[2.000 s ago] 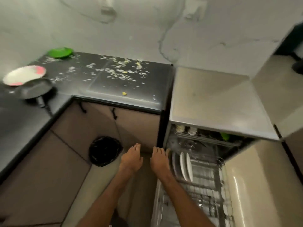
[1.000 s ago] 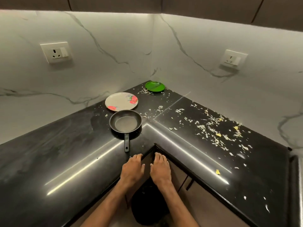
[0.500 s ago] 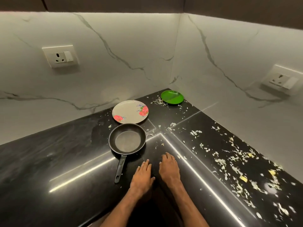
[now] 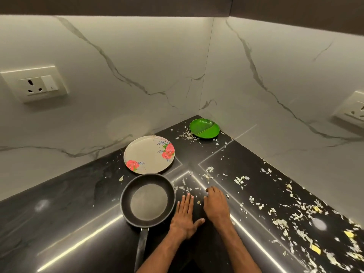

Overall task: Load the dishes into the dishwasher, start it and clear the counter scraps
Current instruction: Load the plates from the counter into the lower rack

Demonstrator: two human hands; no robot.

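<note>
A black frying pan (image 4: 148, 200) sits on the dark counter (image 4: 69, 223), its handle pointing toward me. Behind it lies a cream plate with red flowers (image 4: 149, 154). A green divided plate (image 4: 204, 128) rests in the far corner. Pale vegetable scraps (image 4: 291, 215) are scattered over the counter's right side. My left hand (image 4: 185, 215) is flat and open just right of the pan's rim, holding nothing. My right hand (image 4: 215, 205) hovers beside it with fingers slightly curled and empty. The dishwasher is out of view.
Marble-look walls meet at the corner behind the plates. A wall socket (image 4: 37, 84) is on the left wall and another socket (image 4: 354, 110) is at the right edge. Dark cabinets overhang the counter at the top.
The view swung from the open dishwasher to the counter corner. Both hands have moved forward over the counter and now lie beside the pan.
</note>
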